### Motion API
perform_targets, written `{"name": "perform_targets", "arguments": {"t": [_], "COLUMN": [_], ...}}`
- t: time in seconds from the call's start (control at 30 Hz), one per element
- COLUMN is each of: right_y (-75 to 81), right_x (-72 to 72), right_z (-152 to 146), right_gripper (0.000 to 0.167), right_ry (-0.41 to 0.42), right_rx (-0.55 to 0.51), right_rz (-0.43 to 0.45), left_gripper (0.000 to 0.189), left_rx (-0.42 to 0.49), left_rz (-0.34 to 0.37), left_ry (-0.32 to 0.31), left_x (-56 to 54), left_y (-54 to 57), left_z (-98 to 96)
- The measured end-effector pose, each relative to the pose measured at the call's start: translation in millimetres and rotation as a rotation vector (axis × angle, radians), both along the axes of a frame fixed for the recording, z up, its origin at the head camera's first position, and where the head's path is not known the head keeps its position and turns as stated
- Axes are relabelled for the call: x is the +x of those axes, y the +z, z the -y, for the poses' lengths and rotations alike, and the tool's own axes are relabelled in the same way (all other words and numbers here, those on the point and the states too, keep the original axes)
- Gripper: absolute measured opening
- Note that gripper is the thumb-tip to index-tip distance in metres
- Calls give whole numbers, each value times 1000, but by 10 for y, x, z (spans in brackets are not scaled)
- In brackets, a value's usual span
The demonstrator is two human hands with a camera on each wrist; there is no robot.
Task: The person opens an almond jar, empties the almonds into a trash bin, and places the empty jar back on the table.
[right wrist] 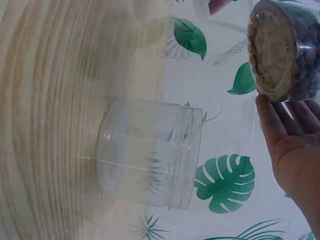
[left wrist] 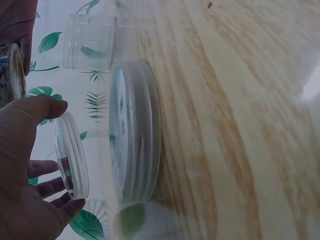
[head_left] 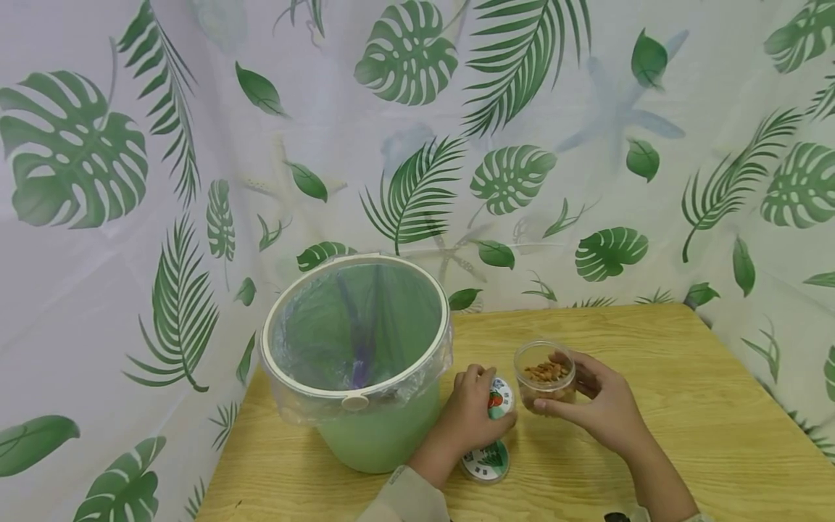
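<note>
My left hand [head_left: 472, 413] grips a round clear-edged lid [left wrist: 72, 155] with a printed white-and-green label by its rim, above the table. A similar lid [head_left: 485, 464] lies flat on the tabletop below that hand. My right hand [head_left: 607, 406] holds an uncovered clear plastic jar of brown nuts [right wrist: 272, 50], fingers and thumb around its side, raised off the table. A second clear jar [right wrist: 150, 152], with nothing visible inside, stands upright on the table under the held one; in the head view I cannot make it out clearly.
Left of my hands stands a green bin [head_left: 385, 435] with a white rim and a clear liner marked by a purple strip. The wooden table [head_left: 717, 435] meets a leaf-printed sheet [head_left: 554, 290] at the back and sides.
</note>
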State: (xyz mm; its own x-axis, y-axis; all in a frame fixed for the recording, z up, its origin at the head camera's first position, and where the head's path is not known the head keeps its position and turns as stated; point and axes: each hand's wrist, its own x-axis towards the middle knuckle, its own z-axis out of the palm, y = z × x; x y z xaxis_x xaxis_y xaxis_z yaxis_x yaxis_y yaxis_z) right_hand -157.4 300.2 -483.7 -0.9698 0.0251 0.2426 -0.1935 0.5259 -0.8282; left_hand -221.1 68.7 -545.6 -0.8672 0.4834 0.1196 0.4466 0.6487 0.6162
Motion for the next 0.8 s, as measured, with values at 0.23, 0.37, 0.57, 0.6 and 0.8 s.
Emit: {"name": "perform_targets", "arguments": {"t": [0.23, 0.37, 0.57, 0.6, 0.8], "right_y": [-23, -25, -24, -24, -17], "right_x": [1, -4, -4, -7, -24], "right_z": [13, 12, 7, 7, 7], "right_gripper": [77, 78, 78, 78, 79], "right_ry": [18, 23, 20, 22, 25], "right_rx": [-4, -5, -7, -8, -11], "right_rz": [-9, -9, 0, -2, -7], "left_gripper": [81, 78, 75, 75, 74], "left_rx": [-50, -86, -114, -115, -120], "left_rz": [25, 29, 47, 48, 51], "left_ry": [2, -1, -7, -6, -11], "left_x": [-12, -18, -24, -28, -43], "left_y": [-35, -44, -81, -87, -82], "left_z": [-21, -31, -35, -34, -31]}}
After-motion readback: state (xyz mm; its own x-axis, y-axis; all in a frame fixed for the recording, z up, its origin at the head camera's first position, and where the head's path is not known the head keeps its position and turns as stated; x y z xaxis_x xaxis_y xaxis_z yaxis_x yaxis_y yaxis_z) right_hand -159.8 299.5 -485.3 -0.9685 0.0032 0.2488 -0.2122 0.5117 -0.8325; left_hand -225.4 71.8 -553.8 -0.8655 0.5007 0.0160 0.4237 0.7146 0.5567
